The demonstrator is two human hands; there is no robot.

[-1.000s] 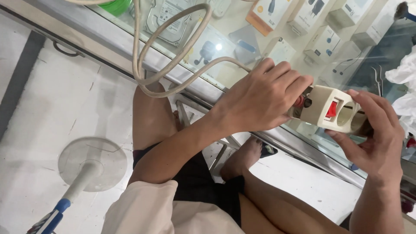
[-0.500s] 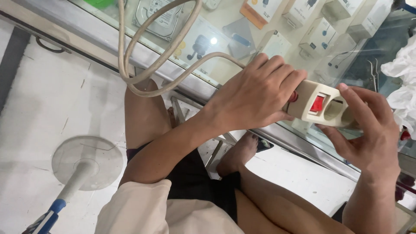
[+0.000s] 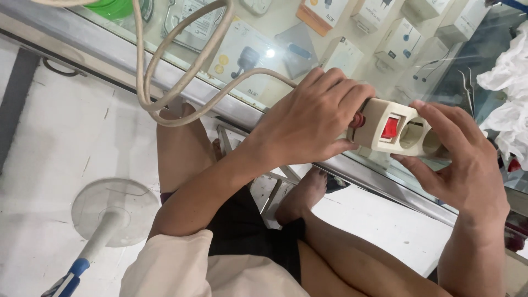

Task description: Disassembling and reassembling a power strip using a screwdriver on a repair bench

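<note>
A cream power strip (image 3: 397, 131) with a red rocker switch and round sockets is held between both hands over the edge of a glass display counter (image 3: 258, 71). My left hand (image 3: 311, 121) wraps around its cable end, fingers curled over the top. My right hand (image 3: 462, 159) grips the socket end from the right, thumb on top. The strip's thick beige cable (image 3: 176, 71) loops away to the upper left across the counter.
Boxed accessories lie under the counter glass. White crumpled plastic (image 3: 509, 99) sits at the right. On the white floor stands a fan base (image 3: 113, 212) with a white and blue pole. My bare legs and a stool frame are below.
The view has shifted slightly, so the hands and strip sit a little lower left in the frame. Both hands keep the same grip on the strip.
</note>
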